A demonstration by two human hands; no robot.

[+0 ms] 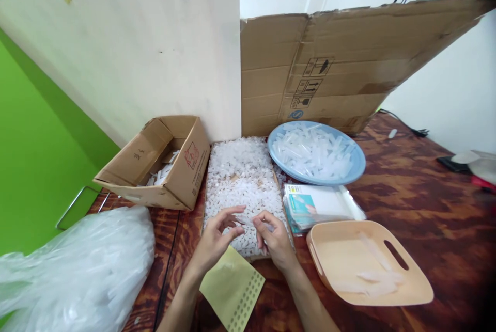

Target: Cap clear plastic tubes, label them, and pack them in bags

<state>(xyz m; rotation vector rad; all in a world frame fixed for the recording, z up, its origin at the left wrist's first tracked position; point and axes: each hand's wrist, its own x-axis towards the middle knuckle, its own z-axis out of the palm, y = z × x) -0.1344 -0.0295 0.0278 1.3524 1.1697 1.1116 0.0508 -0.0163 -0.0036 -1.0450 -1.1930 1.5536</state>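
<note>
Both hands are over a shallow cardboard tray [284,208] covered with many small whitish translucent plastic pieces [242,167]. My right hand [274,239] is closed, thumb and forefinger pinching a clear plastic strip [247,219]. My left hand [220,231] faces it from the left, thumb and fingers apart around the strip's other end. Whether the left fingertips touch the strip cannot be made out. Below the hands a yellow sheet [228,285] with rows of round grey dots lies at the tray's near edge, partly under my left wrist.
A blue basin [358,167] of translucent strips stands behind stacked clear packets [329,205]. Nearer is a peach tray [414,285] with several strips. On the left are an open cardboard box [155,195] and a bulging plastic bag [96,265]. Cardboard [349,53] and white panels [155,48] stand behind.
</note>
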